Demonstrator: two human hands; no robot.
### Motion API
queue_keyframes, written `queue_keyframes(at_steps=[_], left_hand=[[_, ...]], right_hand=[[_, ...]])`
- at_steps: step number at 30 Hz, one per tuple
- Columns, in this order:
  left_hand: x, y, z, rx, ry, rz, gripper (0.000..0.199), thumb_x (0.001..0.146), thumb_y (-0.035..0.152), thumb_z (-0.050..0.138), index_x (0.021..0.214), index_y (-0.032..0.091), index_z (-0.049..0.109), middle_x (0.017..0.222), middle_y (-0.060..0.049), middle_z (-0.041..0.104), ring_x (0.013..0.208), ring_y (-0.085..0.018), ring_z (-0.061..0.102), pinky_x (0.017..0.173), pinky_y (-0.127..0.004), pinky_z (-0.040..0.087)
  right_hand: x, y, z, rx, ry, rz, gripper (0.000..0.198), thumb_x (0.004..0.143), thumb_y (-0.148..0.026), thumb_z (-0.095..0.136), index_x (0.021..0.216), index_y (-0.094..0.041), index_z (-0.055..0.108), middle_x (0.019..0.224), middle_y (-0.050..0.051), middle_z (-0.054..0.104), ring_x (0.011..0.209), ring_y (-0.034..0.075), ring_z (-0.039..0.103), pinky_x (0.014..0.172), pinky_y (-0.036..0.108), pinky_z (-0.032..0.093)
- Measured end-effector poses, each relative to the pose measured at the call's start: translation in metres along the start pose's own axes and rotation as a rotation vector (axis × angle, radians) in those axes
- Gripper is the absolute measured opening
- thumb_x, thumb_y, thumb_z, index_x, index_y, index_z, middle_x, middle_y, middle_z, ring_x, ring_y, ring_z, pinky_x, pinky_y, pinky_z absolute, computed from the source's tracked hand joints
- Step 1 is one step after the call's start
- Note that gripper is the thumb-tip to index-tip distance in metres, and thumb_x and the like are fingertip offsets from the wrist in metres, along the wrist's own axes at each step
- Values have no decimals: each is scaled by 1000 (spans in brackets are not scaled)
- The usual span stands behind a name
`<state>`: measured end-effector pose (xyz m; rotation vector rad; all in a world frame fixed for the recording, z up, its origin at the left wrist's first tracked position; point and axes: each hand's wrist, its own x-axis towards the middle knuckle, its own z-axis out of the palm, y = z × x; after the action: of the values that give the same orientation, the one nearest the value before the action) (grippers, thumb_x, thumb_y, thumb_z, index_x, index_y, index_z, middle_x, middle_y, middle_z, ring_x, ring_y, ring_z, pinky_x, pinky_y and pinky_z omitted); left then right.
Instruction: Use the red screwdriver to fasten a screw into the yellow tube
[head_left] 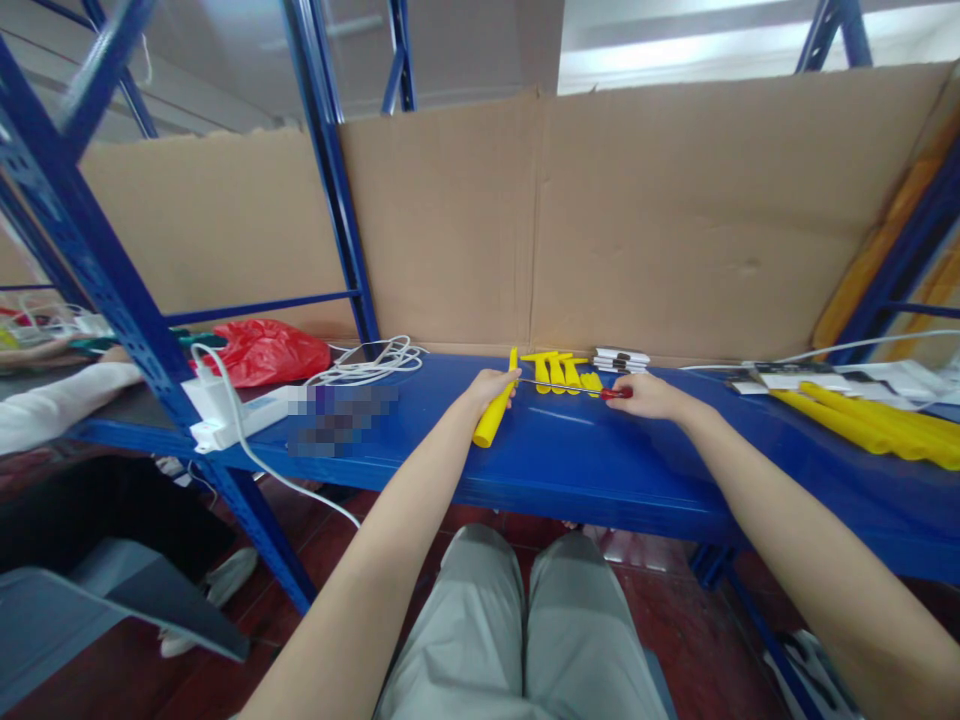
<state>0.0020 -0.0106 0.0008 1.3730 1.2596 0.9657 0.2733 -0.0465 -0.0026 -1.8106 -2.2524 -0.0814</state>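
Left hand: the left hand (491, 385) is clamped around the upper part of a yellow tube (495, 412), fingers wrapped over it.
Tube axis: the yellow tube runs steeply — its top end points away toward the cardboard backing (675, 220), its lower end comes down toward the front edge of the blue shelf (570, 460) and slightly left.
Right hand: the right hand (646, 395) is closed on the red handle of a screwdriver (592, 389), fingers together around it.
Screwdriver axis: the thin metal shaft lies nearly level, pointing left toward the top of the tube; the tip seems to reach the tube just by the left hand, though it is too small to be sure.
Behind: short yellow pieces (562, 368) lie just beyond the shaft, with a small stack of white parts (621, 359) beside them.
Right side: a bundle of long yellow tubes (877, 425) lies well apart.
Left side: a white power strip (240, 410), coiled white cables (371, 362) and a red bag (266, 352).
Open room: bare blue shelf between the hands and in front of them, up to the front edge.
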Motion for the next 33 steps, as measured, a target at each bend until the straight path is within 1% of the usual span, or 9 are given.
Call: queue_keyframes(at_steps=[3, 6, 9, 12, 14, 21, 25, 28, 33], left_hand=[[-1, 1, 0, 1, -4, -1, 23, 92, 25, 57, 76, 10, 61, 48, 3, 52, 34, -7, 43, 40, -21, 35], [-1, 1, 1, -1, -10, 0, 22, 92, 26, 57, 78, 10, 61, 48, 4, 52, 35, -7, 43, 39, -20, 35], [-2, 2, 1, -10, -5, 1, 21, 93, 25, 57, 78, 11, 61, 47, 4, 51, 34, -7, 43, 39, -20, 35], [-2, 3, 1, -17, 12, -6, 21, 93, 25, 57, 77, 11, 60, 47, 4, 51, 34, -7, 43, 39, -20, 34], [-2, 3, 1, -18, 20, -10, 21, 92, 26, 59, 76, 12, 61, 47, 4, 51, 34, -7, 43, 39, -20, 35], [-1, 2, 1, -15, -5, 5, 22, 93, 27, 57, 77, 11, 61, 48, 3, 52, 34, -7, 43, 40, -21, 35], [-2, 2, 1, -25, -4, 4, 23, 93, 25, 57, 74, 11, 59, 47, 4, 51, 34, -7, 43, 39, -20, 34], [0, 2, 0, -24, 7, -5, 22, 91, 27, 60, 74, 12, 60, 47, 3, 52, 34, -7, 43, 39, -20, 35], [1, 2, 0, -30, 29, 7, 22, 92, 27, 58, 76, 12, 61, 47, 4, 51, 34, -7, 43, 40, -20, 36]], right_hand=[[0, 0, 1, -21, -2, 28, 14, 74, -33, 58, 75, -19, 62, 66, 3, 65, 60, 16, 57, 55, 25, 37], [1, 0, 3, -34, 14, 52, 13, 71, -29, 60, 79, -18, 60, 67, 3, 65, 59, 16, 56, 54, 25, 36], [1, 0, 2, -3, 55, -2, 16, 71, -32, 62, 80, -19, 61, 73, 4, 66, 64, 17, 57, 58, 25, 39], [0, 2, 0, 40, 25, -76, 19, 76, -38, 56, 76, -20, 63, 70, 3, 66, 65, 17, 58, 60, 26, 41], [0, 2, -1, 25, 5, -90, 20, 77, -38, 55, 73, -20, 63, 67, 3, 65, 64, 17, 58, 59, 26, 40], [1, 1, 0, -62, 31, 22, 12, 73, -32, 59, 69, -20, 60, 65, 3, 65, 62, 16, 57, 55, 25, 37], [0, -1, -3, -32, 40, 1, 14, 74, -34, 58, 72, -20, 61, 72, 4, 67, 66, 17, 59, 58, 25, 39], [-2, -2, -5, -28, 15, -16, 16, 75, -34, 55, 69, -21, 63, 67, 3, 66, 65, 17, 59, 59, 26, 39], [-2, 3, -6, -15, 43, -24, 12, 69, -31, 60, 63, -21, 61, 62, 2, 62, 61, 16, 56, 57, 26, 40]])
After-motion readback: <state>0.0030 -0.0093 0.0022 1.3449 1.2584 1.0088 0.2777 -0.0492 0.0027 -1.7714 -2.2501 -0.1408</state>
